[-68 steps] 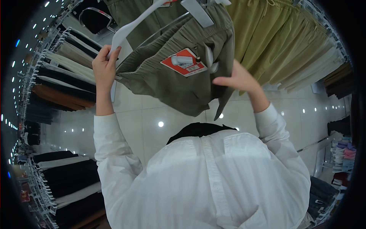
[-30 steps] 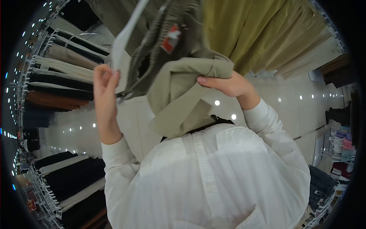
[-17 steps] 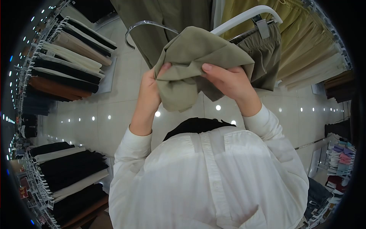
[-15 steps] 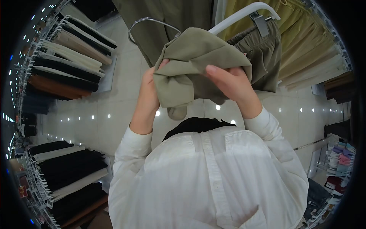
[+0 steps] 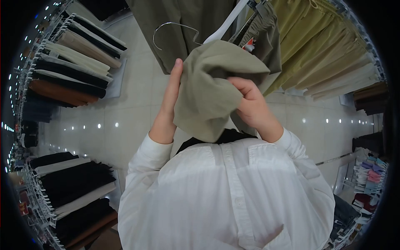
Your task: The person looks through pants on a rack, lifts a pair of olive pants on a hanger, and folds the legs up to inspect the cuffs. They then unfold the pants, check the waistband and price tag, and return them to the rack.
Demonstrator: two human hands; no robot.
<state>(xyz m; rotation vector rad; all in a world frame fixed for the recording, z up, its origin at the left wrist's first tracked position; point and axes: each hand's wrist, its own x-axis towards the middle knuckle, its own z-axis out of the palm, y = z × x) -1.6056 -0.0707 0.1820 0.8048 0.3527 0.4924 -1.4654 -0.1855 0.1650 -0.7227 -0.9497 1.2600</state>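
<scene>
Over a pale, glossy tiled floor that throws back the ceiling lights, you stand among racks; dark, cream and brown clothes hang at the left, and mustard trousers with gathered waists at the far right. Your olive pants are in front of your white shirt, at the far middle: smooth, matte cloth bunched into soft, rounded folds, with a ribbed waist and a red tag beyond. They slant from that waist at the far right to the loose folds at the near left. The white hanger lies beyond the folds, its thin metal hook at the left. Your right hand curls its fingers around a fold. Your left hand borders the cloth's left edge, one finger straight and pointing far; you cannot tell whether it grips.
</scene>
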